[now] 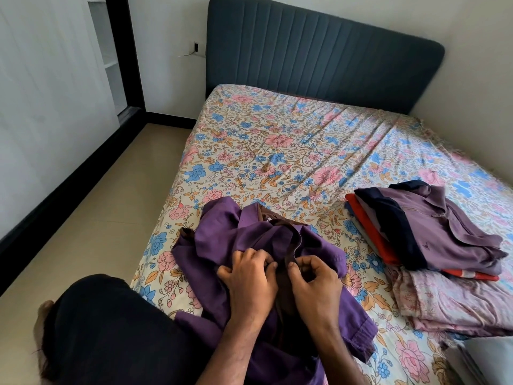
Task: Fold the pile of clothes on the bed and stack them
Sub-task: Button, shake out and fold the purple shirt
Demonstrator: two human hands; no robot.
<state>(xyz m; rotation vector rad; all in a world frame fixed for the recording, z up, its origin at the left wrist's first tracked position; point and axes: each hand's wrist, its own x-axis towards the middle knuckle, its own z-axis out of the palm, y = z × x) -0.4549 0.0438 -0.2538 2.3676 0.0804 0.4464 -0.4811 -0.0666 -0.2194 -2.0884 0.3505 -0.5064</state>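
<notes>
A crumpled purple shirt (pixel 222 232) with a dark brown collar and front strip lies on the near left part of the bed (pixel 277 140). My left hand (pixel 249 276) grips the purple cloth just left of the brown strip, fingers curled. My right hand (pixel 313 279) pinches the strip's other side, thumb and fingers bent. To the right sits a stack of folded clothes (pixel 433 232): a mauve shirt with navy trim on top, red and blue pieces under it, all resting on a folded pink patterned cloth (pixel 455 301).
The bed wears a floral sheet and has a dark blue padded headboard (pixel 319 51). My knee in black trousers (pixel 111 329) rests at the bed's near left corner. Beige floor (pixel 97 204) runs along the left. A white object (pixel 488 359) shows at the bottom right.
</notes>
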